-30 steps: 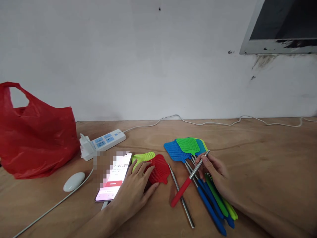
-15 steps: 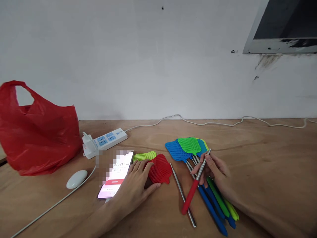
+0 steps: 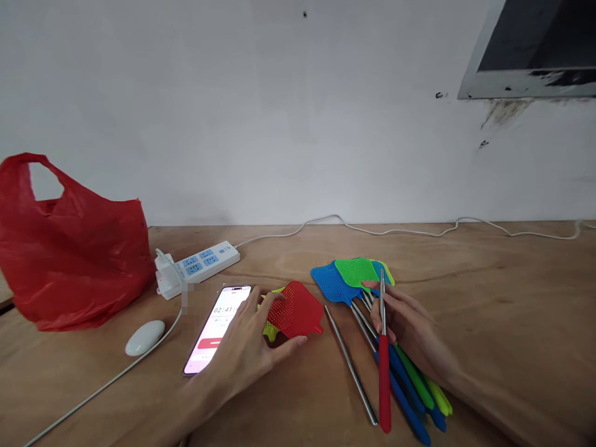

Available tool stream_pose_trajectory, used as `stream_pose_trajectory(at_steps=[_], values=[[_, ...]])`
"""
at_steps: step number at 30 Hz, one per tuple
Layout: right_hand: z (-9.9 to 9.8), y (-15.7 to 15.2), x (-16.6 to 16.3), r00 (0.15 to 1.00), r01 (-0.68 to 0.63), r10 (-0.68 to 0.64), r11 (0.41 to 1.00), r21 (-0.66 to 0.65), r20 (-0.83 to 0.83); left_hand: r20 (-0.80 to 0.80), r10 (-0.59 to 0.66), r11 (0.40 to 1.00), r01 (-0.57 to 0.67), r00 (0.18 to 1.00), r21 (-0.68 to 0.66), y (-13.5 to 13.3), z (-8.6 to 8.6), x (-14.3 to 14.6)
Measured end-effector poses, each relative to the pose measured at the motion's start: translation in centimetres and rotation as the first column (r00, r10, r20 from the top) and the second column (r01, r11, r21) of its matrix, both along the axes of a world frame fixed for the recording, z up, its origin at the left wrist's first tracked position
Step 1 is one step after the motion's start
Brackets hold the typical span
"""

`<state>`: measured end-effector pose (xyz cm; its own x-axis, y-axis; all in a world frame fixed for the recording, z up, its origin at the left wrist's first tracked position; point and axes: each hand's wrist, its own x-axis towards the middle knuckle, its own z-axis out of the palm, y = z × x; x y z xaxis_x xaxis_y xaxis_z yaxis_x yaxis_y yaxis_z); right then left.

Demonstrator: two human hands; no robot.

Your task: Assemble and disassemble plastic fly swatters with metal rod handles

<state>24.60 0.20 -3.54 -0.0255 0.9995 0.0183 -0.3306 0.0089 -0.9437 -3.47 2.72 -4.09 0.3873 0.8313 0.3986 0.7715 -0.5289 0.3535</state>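
My right hand (image 3: 405, 320) pinches the silver telescopic rod of a red-gripped fly swatter handle (image 3: 384, 379), held nearly upright with no head on it. My left hand (image 3: 249, 341) is open, its fingertips resting at the left side of a loose red mesh fly swatter head (image 3: 300, 309) and the thumb stretched apart. Under the red head lies a yellow-green swatter head (image 3: 270, 332), partly covered. A bare metal rod (image 3: 351, 366) lies between my hands. Beneath and behind my right hand are several whole swatters with a green head (image 3: 356, 273) and a blue head (image 3: 333, 280) on top.
A lit phone (image 3: 218, 323) lies by my left wrist. Further left are a white mouse-shaped object (image 3: 144, 338), a white power strip (image 3: 205, 264) with a plug in it, and a red plastic bag (image 3: 74, 248). A white cable (image 3: 382, 233) runs along the wall.
My right hand has turned the red handle from slanting to nearly upright. Under my left fingers the red head has shifted and tilted, exposing yellow-green mesh at its lower left.
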Motion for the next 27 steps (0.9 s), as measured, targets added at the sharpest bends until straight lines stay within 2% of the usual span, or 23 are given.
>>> stream_pose_trajectory(at_steps=[7, 11, 13, 16, 19, 23, 27], values=[[-0.2, 0.0, 0.1, 0.986, -0.052, 0.051, 0.999, 0.000, 0.155, 0.093, -0.017, 0.995, 0.026, 0.996, -0.098, -0.6, 0.7, 0.4], [-0.3, 0.1, 0.3, 0.959, -0.093, 0.082, 0.995, 0.028, 0.271, 0.147, -0.013, 0.995, 0.028, 0.989, -0.098, -0.8, 0.8, 0.3], [-0.2, 0.0, 0.4, 0.936, -0.179, 0.170, 0.984, 0.003, 0.309, 0.163, -0.013, 0.994, 0.030, 0.987, -0.107, -0.7, 0.8, 0.3], [0.2, -0.4, 0.6, 0.865, -0.334, 0.347, 0.937, -0.101, 0.363, 0.181, -0.019, 0.990, 0.043, 0.983, -0.131, -0.7, 0.7, 0.4], [0.5, -0.7, 0.6, 0.801, -0.408, 0.441, 0.897, -0.169, 0.406, 0.195, -0.038, 0.988, 0.065, 0.980, -0.137, -0.7, 0.6, 0.5], [0.8, -0.9, 0.5, 0.765, -0.432, 0.463, 0.884, -0.176, 0.447, 0.209, -0.048, 0.986, 0.080, 0.977, -0.150, -1.0, 0.7, 0.6], [0.7, -1.0, 0.3, 0.772, -0.420, 0.443, 0.894, -0.159, 0.456, 0.215, -0.055, 0.984, 0.089, 0.975, -0.153, -1.1, 0.8, 0.7]])
